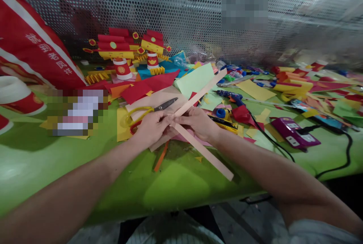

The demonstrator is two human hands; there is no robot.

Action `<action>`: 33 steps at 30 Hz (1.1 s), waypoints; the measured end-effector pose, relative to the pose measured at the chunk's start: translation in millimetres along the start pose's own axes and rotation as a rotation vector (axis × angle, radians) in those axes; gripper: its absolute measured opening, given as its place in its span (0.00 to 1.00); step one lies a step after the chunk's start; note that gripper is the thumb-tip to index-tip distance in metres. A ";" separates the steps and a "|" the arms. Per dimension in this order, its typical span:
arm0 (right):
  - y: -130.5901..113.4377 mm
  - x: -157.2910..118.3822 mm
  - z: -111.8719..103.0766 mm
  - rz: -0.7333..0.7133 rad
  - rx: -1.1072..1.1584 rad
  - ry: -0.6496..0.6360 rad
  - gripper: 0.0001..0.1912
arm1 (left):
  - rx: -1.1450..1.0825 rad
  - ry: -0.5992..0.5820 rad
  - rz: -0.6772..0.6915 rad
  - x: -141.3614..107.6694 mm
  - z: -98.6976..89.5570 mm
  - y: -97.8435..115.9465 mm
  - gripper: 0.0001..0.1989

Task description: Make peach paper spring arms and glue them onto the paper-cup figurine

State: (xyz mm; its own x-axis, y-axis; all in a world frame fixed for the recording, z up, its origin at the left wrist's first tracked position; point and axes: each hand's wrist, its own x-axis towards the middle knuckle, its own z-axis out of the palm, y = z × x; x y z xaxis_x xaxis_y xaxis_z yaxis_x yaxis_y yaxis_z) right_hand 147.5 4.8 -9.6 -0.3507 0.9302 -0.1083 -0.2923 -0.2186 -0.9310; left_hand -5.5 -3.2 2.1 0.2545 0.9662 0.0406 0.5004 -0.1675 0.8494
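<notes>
Two pale peach paper strips meet between my hands above the table. One strip (201,93) slants up to the right, the other (204,151) down to the right. My left hand (155,125) pinches them near their joined ends, and my right hand (198,122) pinches the same spot from the right side. How the ends are joined is hidden by my fingers. Just behind my left hand lie scissors (167,104) with yellow and red handles. Peach paper (141,98) and a light green sheet (195,80) lie beyond. An orange strip (161,157) is below my hands.
Two red and yellow paper figures (122,68) (153,60) stand at the back. A blue glue gun (229,95) and a purple power socket (295,133) with black cables lie right. Paper cups (21,96) and a red bag (42,43) are left. Coloured scraps cover the green table (119,195).
</notes>
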 end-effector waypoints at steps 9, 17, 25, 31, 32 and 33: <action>3.4 1.8 -5.1 0.042 -0.001 -0.039 0.09 | -0.118 -0.053 -0.044 3.0 -0.1 -2.8 0.12; -0.9 -5.0 2.4 0.135 0.019 -0.101 0.11 | -0.054 -0.037 -0.022 1.7 -1.3 -2.6 0.13; 3.0 -2.6 0.4 0.072 -0.036 -0.096 0.08 | -0.154 -0.075 -0.065 1.4 -0.6 0.8 0.12; 2.7 0.5 -6.7 -0.115 -0.274 -0.009 0.07 | -0.250 -0.074 -0.139 1.3 -1.9 3.8 0.08; 1.2 0.0 -6.9 -0.148 -0.335 0.015 0.07 | -0.250 -0.072 -0.142 1.5 -2.0 3.6 0.07; -0.2 -0.8 -6.9 -0.181 -0.400 0.031 0.06 | -0.252 -0.069 -0.144 1.7 -2.1 3.2 0.07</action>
State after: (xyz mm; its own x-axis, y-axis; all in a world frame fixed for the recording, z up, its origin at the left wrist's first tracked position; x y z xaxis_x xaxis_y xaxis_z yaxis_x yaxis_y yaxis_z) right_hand 154.0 6.1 -11.7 -0.2971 0.9527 0.0646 0.0232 0.0749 -0.9969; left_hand -5.1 -1.6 6.1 0.2562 0.9594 -0.1184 0.3160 0.0326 0.9482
